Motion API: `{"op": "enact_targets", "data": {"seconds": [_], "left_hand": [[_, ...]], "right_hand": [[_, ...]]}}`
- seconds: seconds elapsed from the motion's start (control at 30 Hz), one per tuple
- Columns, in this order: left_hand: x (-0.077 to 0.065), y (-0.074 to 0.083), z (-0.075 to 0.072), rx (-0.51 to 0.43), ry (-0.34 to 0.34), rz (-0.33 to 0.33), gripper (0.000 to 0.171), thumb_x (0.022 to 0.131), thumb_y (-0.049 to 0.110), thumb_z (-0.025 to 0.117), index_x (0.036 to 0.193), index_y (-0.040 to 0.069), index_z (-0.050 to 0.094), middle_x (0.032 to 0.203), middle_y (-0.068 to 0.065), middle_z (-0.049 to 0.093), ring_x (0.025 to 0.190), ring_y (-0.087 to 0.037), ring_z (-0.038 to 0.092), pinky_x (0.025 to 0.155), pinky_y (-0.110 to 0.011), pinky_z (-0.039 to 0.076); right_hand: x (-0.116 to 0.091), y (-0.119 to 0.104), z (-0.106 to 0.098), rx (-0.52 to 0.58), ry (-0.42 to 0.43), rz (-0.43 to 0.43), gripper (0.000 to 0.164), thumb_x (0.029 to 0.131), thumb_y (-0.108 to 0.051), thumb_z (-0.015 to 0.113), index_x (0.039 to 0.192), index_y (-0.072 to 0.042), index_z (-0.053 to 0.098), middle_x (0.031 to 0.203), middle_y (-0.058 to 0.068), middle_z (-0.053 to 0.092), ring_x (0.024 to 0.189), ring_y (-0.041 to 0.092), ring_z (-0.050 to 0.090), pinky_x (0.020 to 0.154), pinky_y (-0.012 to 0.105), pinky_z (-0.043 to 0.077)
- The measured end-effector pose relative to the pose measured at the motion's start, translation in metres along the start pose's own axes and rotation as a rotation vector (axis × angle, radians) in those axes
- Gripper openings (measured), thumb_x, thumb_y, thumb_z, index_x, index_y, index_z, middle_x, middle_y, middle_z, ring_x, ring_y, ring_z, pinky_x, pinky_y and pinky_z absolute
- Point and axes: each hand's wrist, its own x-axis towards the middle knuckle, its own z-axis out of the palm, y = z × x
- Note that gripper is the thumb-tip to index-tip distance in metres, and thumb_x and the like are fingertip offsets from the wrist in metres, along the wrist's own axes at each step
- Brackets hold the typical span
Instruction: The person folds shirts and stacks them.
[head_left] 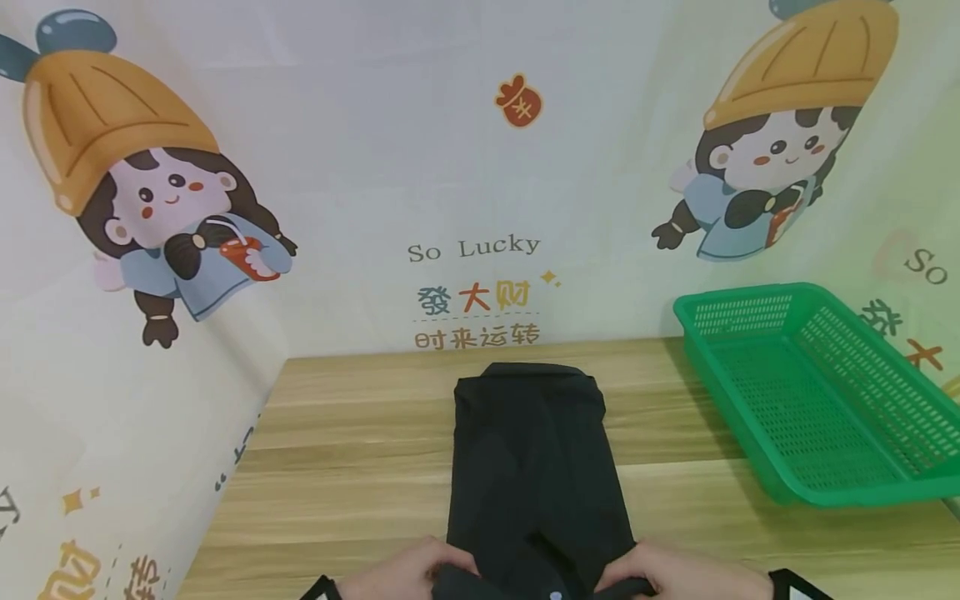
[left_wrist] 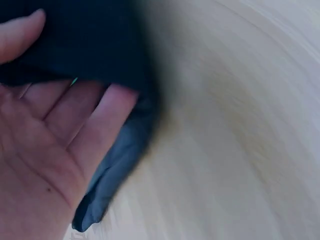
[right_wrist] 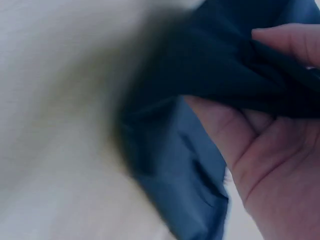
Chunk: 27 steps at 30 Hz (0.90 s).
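Observation:
A black folded garment (head_left: 536, 450) lies lengthwise on the wooden table, its far end turned over into a short flap. Low in the head view, a small round button shows at its near end. My left hand (head_left: 405, 571) holds the near left edge; in the left wrist view the thumb lies on top of the cloth and the fingers (left_wrist: 112, 112) go beneath it. On the near right edge, my right hand (head_left: 686, 571) pinches the fabric between thumb (right_wrist: 287, 40) and fingers. A loose part of the garment hangs below each hand in the wrist views.
A green plastic basket (head_left: 780, 479) with perforated walls stands to the right of the garment. Behind the wooden table (head_left: 345, 467) and along its sides hangs a pale printed cloth (head_left: 360, 150) with cartoon figures and lettering.

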Motion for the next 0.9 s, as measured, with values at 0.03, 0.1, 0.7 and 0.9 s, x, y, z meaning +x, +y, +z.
{"op": "enact_targets", "data": {"seconds": [0.03, 0.1, 0.7, 0.9], "left_hand": [[0.0, 0.001, -0.003, -0.061, 0.006, 0.015, 0.02, 0.093, 0.009, 0.063, 0.11, -0.001, 0.069, 0.078, -0.013, 0.063, 0.071, 0.009, 0.049, 0.073, -0.012, 0.047], [0.001, 0.004, -0.009, -0.147, 0.051, 0.024, 0.021, 0.094, 0.013, 0.064, 0.109, -0.002, 0.068, 0.095, -0.021, 0.068, 0.084, 0.007, 0.057, 0.083, -0.016, 0.05], [0.058, -0.009, -0.091, -0.161, 0.519, -0.178, 0.04, 0.101, 0.033, 0.056, 0.128, 0.003, 0.057, 0.121, -0.014, 0.068, 0.102, -0.007, 0.064, 0.088, -0.026, 0.054], [0.087, -0.022, -0.114, -0.185, 0.653, -0.204, 0.044, 0.103, 0.035, 0.053, 0.133, 0.003, 0.055, 0.123, -0.015, 0.069, 0.109, -0.014, 0.065, 0.099, -0.035, 0.052]], "right_hand": [[-0.004, -0.001, -0.007, -0.018, -0.015, -0.171, 0.022, 0.099, -0.012, 0.055, 0.116, -0.011, 0.068, 0.101, 0.005, 0.07, 0.09, -0.001, 0.059, 0.078, 0.017, 0.049], [-0.003, -0.01, -0.022, -0.058, 0.017, -0.237, 0.021, 0.099, -0.007, 0.053, 0.114, -0.014, 0.067, 0.091, 0.004, 0.067, 0.084, -0.008, 0.054, 0.074, 0.015, 0.048], [0.053, -0.017, -0.125, -0.195, 0.434, 0.097, 0.028, 0.093, -0.018, 0.063, 0.118, -0.005, 0.065, 0.102, 0.006, 0.072, 0.09, 0.011, 0.062, 0.083, 0.029, 0.052], [0.081, -0.007, -0.152, -0.201, 0.568, 0.183, 0.035, 0.093, -0.016, 0.06, 0.125, -0.002, 0.064, 0.112, 0.015, 0.071, 0.102, 0.023, 0.065, 0.092, 0.041, 0.052]]}}
